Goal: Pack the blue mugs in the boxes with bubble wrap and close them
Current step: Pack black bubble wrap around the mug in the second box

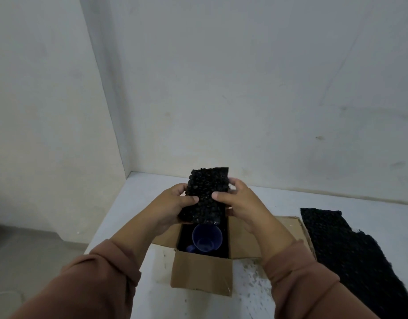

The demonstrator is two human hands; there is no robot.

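Blue mug (207, 237): down inside the open box (202, 276), mouth facing up, handle toward the near left corner, near flap folded out. Just above and beyond, a strip of bubble wrap (206, 194), pinched at both long edges: left hand (173, 204) clamped on the left edge, right hand (240, 203) on the right, thumbs on top. Long axis of the strip running near to far, near end hanging over the mug's far rim. Probably calls for lowering straight down and a little nearer to cover the mouth; both hands equally close. Farther right on the worktop (279, 201), a spare sheet (350, 249), just beside the box's right flap
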